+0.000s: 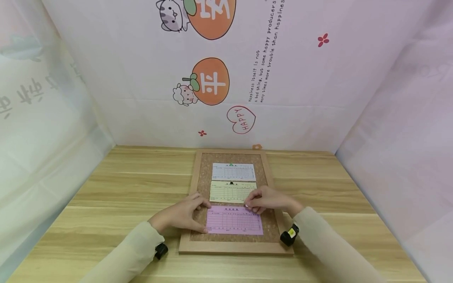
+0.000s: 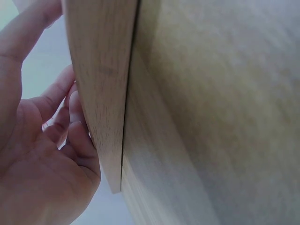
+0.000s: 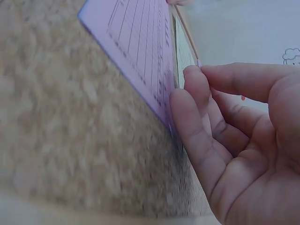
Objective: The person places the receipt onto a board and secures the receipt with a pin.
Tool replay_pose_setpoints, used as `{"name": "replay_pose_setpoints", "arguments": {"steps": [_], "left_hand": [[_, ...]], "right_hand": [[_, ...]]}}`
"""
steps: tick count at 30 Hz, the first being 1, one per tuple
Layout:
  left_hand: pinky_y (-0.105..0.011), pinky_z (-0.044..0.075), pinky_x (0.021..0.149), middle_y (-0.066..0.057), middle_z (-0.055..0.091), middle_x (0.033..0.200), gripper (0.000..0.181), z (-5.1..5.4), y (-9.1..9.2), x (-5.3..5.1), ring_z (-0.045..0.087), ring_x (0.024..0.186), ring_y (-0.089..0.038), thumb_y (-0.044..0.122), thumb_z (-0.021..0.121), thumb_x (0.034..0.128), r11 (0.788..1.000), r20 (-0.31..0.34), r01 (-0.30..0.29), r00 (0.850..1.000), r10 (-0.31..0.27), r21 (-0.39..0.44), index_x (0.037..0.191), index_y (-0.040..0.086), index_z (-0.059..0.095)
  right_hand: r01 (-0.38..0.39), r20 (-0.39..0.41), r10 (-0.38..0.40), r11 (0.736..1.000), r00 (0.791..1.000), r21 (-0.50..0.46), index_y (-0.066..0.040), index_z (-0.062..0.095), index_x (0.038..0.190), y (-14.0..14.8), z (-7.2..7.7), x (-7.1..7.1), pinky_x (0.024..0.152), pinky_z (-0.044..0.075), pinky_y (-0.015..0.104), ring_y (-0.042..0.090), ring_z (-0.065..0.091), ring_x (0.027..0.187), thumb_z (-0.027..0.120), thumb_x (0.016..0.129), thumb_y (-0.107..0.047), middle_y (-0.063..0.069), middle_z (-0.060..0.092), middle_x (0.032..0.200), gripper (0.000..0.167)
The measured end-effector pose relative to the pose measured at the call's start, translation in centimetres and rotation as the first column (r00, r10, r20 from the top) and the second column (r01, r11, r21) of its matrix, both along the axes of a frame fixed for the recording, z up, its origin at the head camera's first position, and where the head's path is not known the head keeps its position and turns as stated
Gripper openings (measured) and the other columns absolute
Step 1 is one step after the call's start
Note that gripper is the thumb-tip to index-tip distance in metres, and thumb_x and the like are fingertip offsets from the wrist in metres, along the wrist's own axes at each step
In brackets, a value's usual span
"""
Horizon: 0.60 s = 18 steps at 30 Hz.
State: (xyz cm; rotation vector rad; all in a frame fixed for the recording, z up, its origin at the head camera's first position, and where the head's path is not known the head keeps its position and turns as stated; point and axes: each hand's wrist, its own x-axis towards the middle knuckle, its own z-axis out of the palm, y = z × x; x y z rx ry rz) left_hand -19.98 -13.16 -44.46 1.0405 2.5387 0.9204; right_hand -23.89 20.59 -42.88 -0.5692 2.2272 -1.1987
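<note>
A pink printed slip (image 1: 234, 221) lies on the lower part of a wood-framed cork board (image 1: 272, 228). My left hand (image 1: 182, 212) touches its left edge, thumb at the lower corner and a finger at the upper one. Between thumb and forefinger, my right hand (image 1: 267, 199) pinches a small pale pushpin (image 3: 199, 63), mostly hidden by the fingertips. Other fingers of that hand rest at the slip's upper right corner. Above lies a yellow slip (image 1: 226, 192) with a black pushpin (image 1: 231, 182), then a white slip (image 1: 233, 173) with a green pushpin (image 1: 231, 164).
The board lies flat on a wood-grain table (image 1: 141, 177). A printed white cloth (image 1: 283, 125) hangs behind it, and pale cloth walls stand at both sides. The board's raised frame edge (image 2: 105, 84) runs beside my left palm.
</note>
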Motion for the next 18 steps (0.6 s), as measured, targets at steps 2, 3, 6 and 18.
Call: {"name": "replay_pose_setpoints", "arguments": {"steps": [2, 3, 6, 18], "left_hand": [[-0.040, 0.044, 0.099, 0.000, 0.049, 0.124, 0.067, 0.0, 0.0, 0.0, 0.049, 0.111, -0.020, 0.041, 0.086, 0.0771, 1.000, -0.001, 0.002, 1.000, -0.002, 0.003, 0.128, 0.008, 0.057], [-0.040, 0.044, 0.099, 0.000, 0.049, 0.124, 0.068, 0.0, 0.0, 0.0, 0.050, 0.111, -0.020, 0.041, 0.087, 0.0771, 1.000, -0.002, 0.002, 1.000, -0.002, 0.003, 0.128, 0.008, 0.057], [-0.040, 0.045, 0.098, -0.001, 0.049, 0.124, 0.068, 0.0, 0.0, 0.0, 0.049, 0.111, -0.020, 0.040, 0.087, 0.0769, 1.000, -0.007, 0.002, 1.000, -0.002, 0.003, 0.128, 0.007, 0.057], [-0.039, 0.045, 0.096, 0.000, 0.050, 0.120, 0.067, -0.1, 0.0, 0.0, 0.049, 0.108, -0.018, 0.041, 0.086, 0.0766, 1.000, -0.014, -0.004, 1.000, 0.004, -0.002, 0.128, 0.008, 0.057]], "right_hand": [[-0.002, 0.003, 0.002, 1.000, 1.000, 0.001, 0.000, 0.073, 0.107, -0.4, 0.0, 0.0, 0.073, 0.058, 0.036, 0.018, 0.065, 0.079, 0.065, 0.097, -0.013, 0.007, 0.069, 0.088, 0.018], [-0.001, 0.005, 0.001, 1.000, 1.000, 0.002, 0.000, 0.073, 0.107, -0.6, 0.0, -0.1, 0.073, 0.058, 0.036, 0.017, 0.065, 0.079, 0.066, 0.097, -0.013, 0.007, 0.069, 0.087, 0.018], [-0.002, 0.008, 0.002, 1.000, 1.000, -0.006, 0.000, 0.073, 0.106, -1.2, 0.0, -0.1, 0.072, 0.058, 0.036, 0.018, 0.065, 0.078, 0.066, 0.096, -0.014, 0.008, 0.069, 0.087, 0.018], [-0.003, 0.010, 0.003, 0.999, 1.000, -0.038, 0.000, 0.074, 0.105, -3.4, -0.6, -0.3, 0.072, 0.057, 0.033, 0.018, 0.066, 0.077, 0.067, 0.097, -0.014, 0.008, 0.070, 0.088, 0.017]]}}
